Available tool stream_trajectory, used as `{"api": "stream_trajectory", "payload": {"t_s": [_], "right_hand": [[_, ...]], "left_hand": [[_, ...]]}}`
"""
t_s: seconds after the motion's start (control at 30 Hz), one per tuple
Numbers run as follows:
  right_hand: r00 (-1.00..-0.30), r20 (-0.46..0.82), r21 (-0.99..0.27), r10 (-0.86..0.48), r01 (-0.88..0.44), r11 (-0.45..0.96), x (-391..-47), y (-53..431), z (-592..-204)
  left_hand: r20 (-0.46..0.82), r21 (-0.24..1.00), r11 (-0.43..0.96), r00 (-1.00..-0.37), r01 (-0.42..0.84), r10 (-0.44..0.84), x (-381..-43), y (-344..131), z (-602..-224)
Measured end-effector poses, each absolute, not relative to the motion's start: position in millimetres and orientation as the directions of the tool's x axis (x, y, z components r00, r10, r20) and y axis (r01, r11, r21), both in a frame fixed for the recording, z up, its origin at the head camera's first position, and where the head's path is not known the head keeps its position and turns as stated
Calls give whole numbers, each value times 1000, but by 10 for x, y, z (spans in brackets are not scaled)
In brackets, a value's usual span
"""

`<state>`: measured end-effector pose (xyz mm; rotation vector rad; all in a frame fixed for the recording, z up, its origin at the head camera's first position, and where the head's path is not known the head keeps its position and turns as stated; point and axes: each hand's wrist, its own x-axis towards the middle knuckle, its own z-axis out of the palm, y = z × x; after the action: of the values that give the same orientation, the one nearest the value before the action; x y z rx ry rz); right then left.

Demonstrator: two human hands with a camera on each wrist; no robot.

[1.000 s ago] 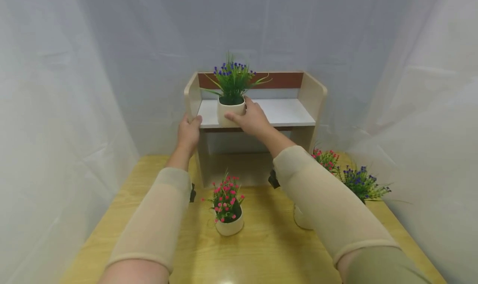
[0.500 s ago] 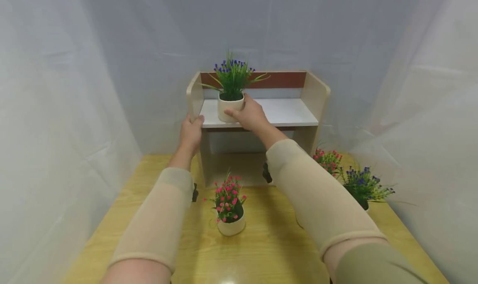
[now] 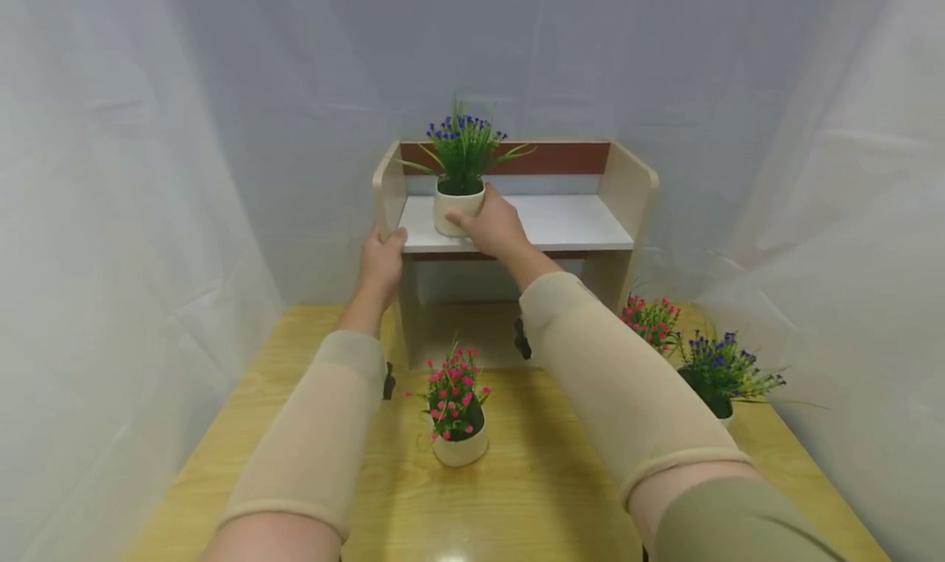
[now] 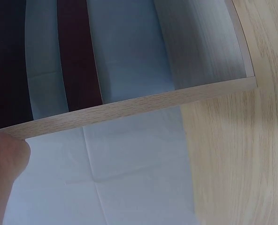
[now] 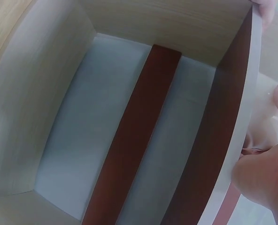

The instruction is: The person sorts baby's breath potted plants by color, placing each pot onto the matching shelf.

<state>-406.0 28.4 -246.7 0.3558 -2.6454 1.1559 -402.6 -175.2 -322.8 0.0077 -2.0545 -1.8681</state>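
Observation:
A white pot [image 3: 445, 204] of green grass with small purple-blue flowers [image 3: 465, 145] is upright at the left part of the upper white board of a small desk shelf [image 3: 564, 221]. My right hand [image 3: 498, 224] grips this potted plant from its right side, thumb across the front. In the right wrist view the pot [image 5: 263, 115] shows partly behind the board's front edge. My left hand [image 3: 381, 268] holds the front edge of the shelf's left side panel, thumb on the inner side. The left wrist view catches only part of that hand [image 4: 5, 161] at the panel edge.
A white pot with pink flowers [image 3: 456, 402] stands on the wooden table [image 3: 509, 496] in front of the shelf. At the right are more pink flowers [image 3: 651, 322] and a potted plant with blue flowers [image 3: 716, 369], partly behind my right sleeve. Pale sheets [image 3: 133, 242] hang around the table.
The purple-flowered pot has moved back a little on the upper board, with my right hand still gripping it. My left hand keeps its hold on the side panel. The head view has shifted slightly.

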Motion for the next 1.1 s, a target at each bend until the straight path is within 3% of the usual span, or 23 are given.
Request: {"api": "stream_trajectory", "payload": {"t_s": [0.3, 0.63, 1.1], "right_hand": [[-950, 290, -689, -120, -294, 663, -4055, 283, -2518], [-950, 307, -813, -60, -294, 503, -3991, 351, -2557], [-881, 467, -868, 80, -440, 229, -3655, 325, -2750]], "left_hand": [[255, 965, 134, -936, 228, -243, -4017, -1734, -3237], [256, 964, 126, -940, 232, -225, -4019, -1717, -3261], [253, 966, 118, -939, 231, -232, -4025, -1710, -3256]]}}
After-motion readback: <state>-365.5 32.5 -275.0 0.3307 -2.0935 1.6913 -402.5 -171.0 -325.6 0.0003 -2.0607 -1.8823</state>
